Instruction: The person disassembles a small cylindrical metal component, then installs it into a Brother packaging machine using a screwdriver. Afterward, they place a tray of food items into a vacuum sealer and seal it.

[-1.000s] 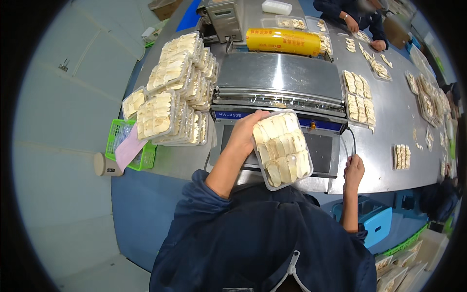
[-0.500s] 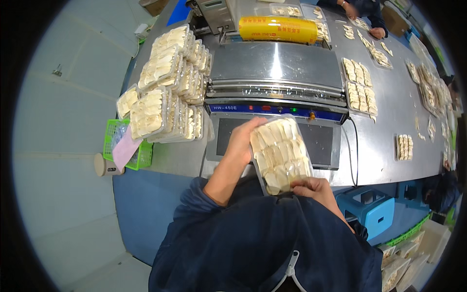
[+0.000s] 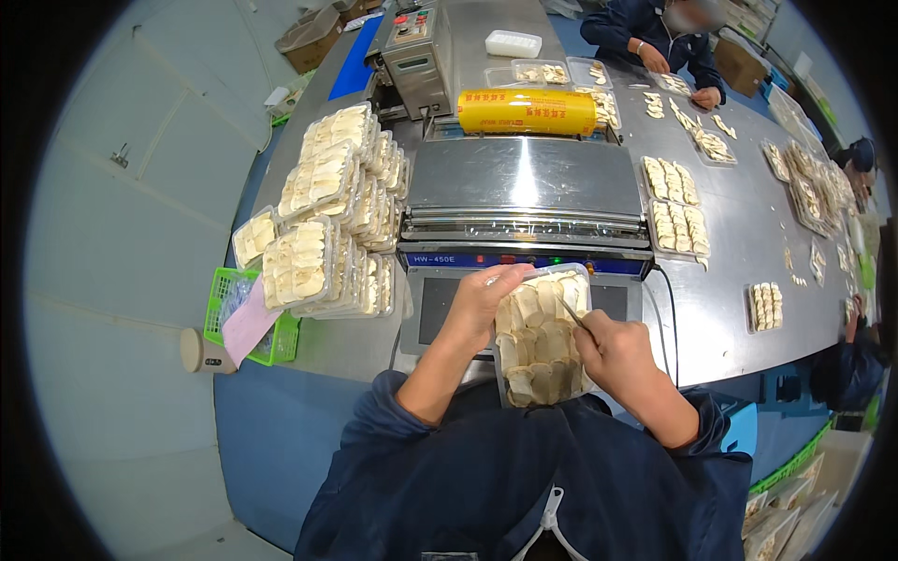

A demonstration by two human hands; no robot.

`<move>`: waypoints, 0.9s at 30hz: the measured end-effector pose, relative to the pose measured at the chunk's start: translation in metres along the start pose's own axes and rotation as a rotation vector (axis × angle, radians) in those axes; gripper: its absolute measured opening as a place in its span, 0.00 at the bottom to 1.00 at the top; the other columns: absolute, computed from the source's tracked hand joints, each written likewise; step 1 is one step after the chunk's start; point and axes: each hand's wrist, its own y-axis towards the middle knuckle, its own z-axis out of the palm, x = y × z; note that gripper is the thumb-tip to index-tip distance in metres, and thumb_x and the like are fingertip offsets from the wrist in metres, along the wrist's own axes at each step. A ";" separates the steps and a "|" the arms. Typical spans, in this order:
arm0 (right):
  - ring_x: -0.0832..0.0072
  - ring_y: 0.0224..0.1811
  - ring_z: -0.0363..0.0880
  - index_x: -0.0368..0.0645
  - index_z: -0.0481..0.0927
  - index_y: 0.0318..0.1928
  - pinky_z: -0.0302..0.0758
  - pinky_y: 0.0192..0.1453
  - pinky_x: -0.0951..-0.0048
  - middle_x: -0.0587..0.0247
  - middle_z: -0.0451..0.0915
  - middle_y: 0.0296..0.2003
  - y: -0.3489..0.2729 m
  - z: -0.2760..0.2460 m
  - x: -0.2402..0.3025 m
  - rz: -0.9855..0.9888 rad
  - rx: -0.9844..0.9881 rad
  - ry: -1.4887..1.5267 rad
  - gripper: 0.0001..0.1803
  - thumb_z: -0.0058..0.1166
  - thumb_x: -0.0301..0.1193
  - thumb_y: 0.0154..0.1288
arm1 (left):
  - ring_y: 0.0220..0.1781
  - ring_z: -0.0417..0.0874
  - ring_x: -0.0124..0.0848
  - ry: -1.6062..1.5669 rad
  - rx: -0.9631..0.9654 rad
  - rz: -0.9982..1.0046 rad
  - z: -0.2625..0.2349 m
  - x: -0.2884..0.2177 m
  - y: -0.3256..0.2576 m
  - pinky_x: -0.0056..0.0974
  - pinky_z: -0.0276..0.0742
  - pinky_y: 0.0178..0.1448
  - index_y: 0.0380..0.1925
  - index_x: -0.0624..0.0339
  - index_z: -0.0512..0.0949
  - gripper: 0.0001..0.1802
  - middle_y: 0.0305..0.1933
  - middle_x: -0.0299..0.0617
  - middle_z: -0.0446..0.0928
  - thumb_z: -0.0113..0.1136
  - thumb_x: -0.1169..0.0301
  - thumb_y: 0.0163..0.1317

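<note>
Clear plastic is what we have between our hands: a tray [image 3: 541, 338] of pale sliced mushrooms held low in the middle of the frame, just in front of the wrapping machine [image 3: 524, 210]. Our left hand [image 3: 485, 301] is cupped around the tray's upper left edge, fingers curled over the rim, while our right hand [image 3: 619, 351] closes on the lower right side and seems to pinch a thin edge of film there; whether it truly grips film we cannot tell. To do this well, we would keep the tray level so the slices stay in their rows, and pull any film evenly from both sides rather than from one corner. Stacked filled trays [image 3: 327, 220] sit at the left of the steel desk [image 3: 739, 234], and the yellow film roll [image 3: 527, 111] lies above the machine.
</note>
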 end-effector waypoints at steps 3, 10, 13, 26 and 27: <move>0.59 0.12 0.72 0.40 0.69 0.21 0.69 0.18 0.62 0.56 0.72 0.12 0.005 0.002 0.003 -0.075 0.042 -0.058 0.08 0.52 0.26 0.54 | 0.43 0.79 0.28 0.006 0.000 0.009 -0.002 -0.001 -0.001 0.31 0.75 0.46 0.47 0.72 0.74 0.20 0.44 0.46 0.77 0.57 0.67 0.61; 0.62 0.12 0.73 0.41 0.70 0.21 0.69 0.17 0.64 0.58 0.72 0.11 0.006 0.013 0.002 -0.110 0.120 -0.194 0.08 0.52 0.28 0.52 | 0.43 0.79 0.29 -0.010 0.026 0.034 -0.009 0.010 0.003 0.32 0.75 0.47 0.47 0.73 0.73 0.23 0.43 0.47 0.77 0.60 0.66 0.58; 0.59 0.13 0.73 0.41 0.70 0.21 0.70 0.19 0.62 0.56 0.72 0.12 0.015 0.018 0.001 -0.083 0.092 -0.149 0.08 0.53 0.29 0.52 | 0.43 0.79 0.30 -0.036 0.061 0.005 -0.007 0.009 0.004 0.32 0.76 0.47 0.47 0.74 0.73 0.23 0.44 0.48 0.77 0.61 0.65 0.57; 0.65 0.14 0.67 0.34 0.73 0.21 0.65 0.22 0.66 0.51 0.68 0.13 0.034 -0.014 -0.022 0.314 0.408 0.360 0.10 0.54 0.28 0.52 | 0.42 0.79 0.30 -0.077 0.069 -0.085 -0.005 0.008 0.014 0.33 0.76 0.46 0.45 0.72 0.74 0.19 0.43 0.47 0.77 0.59 0.67 0.59; 0.67 0.14 0.68 0.34 0.73 0.21 0.64 0.22 0.66 0.52 0.67 0.13 0.035 -0.014 -0.023 0.321 0.431 0.359 0.10 0.54 0.28 0.52 | 0.42 0.79 0.31 -0.069 0.066 -0.083 -0.005 0.008 0.014 0.34 0.76 0.46 0.45 0.72 0.74 0.18 0.43 0.47 0.77 0.58 0.68 0.59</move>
